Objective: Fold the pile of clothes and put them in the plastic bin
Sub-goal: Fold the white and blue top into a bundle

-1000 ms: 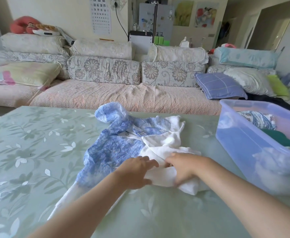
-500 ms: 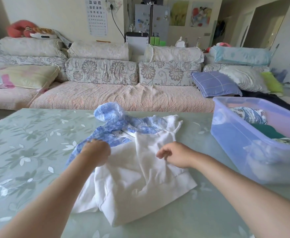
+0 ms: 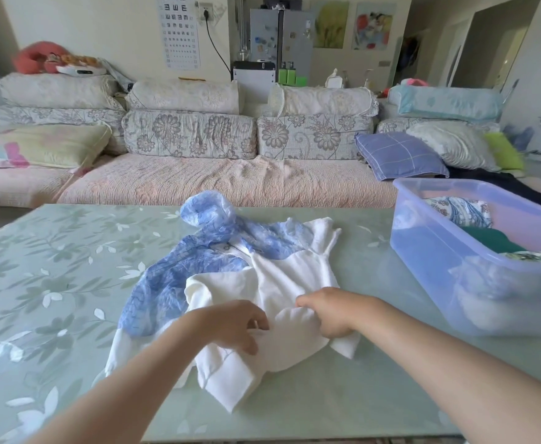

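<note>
- Left hand: fingers curled, pinching white hem of blue-and-white hoodie.
- Right hand: fingers bunched round same fabric.
- Plastic bin far right.

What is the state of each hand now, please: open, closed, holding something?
Left hand: closed, pinching the white part of the garment.
Right hand: closed, gripping the same garment.

A table with a pale green leaf-print cover fills the foreground. Behind it runs a long sofa with floral back cushions and a blue checked pillow. On the cream wall hang an eye chart and 2 pictures, with a grey fridge between them. The daylight is soft.
</note>
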Available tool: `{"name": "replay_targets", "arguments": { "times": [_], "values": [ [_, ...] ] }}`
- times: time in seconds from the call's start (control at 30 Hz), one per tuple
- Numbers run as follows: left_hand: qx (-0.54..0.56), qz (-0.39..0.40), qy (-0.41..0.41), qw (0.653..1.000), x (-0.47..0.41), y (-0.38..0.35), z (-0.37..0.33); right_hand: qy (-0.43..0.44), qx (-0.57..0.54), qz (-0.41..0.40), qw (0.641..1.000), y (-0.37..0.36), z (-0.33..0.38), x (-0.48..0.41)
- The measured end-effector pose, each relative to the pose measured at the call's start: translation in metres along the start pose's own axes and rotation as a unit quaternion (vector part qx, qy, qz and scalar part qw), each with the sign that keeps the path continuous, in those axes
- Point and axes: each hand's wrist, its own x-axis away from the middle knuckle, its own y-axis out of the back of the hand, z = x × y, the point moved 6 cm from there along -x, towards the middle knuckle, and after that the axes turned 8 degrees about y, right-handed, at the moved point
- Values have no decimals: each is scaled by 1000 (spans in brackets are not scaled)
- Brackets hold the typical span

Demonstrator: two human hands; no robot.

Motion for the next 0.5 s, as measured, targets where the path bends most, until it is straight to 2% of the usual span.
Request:
{"name": "replay_targets", "arguments": {
  "times": [0.07, 0.1, 0.17, 0.2, 0.23, 0.27, 0.33, 0.4, 0.43, 0.5],
  "values": [
    [8, 43, -5, 999, 6, 1, -1, -15, -6, 49, 999, 3, 3, 7],
    [34, 94, -7, 995, 10, -1, -1, -26, -24, 87, 996, 3, 4, 11],
    [119, 226, -12, 967, 23, -7, -7, -48, -110, 178, 977, -2, 10, 19],
    [155, 264, -18, 952, 28, -7, -10, -46, -161, 216, 962, -3, 15, 22],
    [176, 264, -25, 948, 29, -3, -13, -32, -202, 234, 951, -3, 20, 22],
    [188, 226, -29, 955, 26, 5, -13, -14, -230, 216, 949, 1, 21, 18],
    [214, 72, -14, 974, 11, 29, -6, 2, -255, 76, 964, 19, 15, 3],
    [229, -94, 23, 969, -3, 53, 13, -6, -245, -85, 966, 40, 2, -11],
    [221, -160, 44, 961, -8, 62, 25, -9, -225, -135, 965, 45, -5, -17],
    [166, -239, 85, 953, -22, 69, 47, -16, -174, -189, 966, 49, -13, -30]
  ]
}}
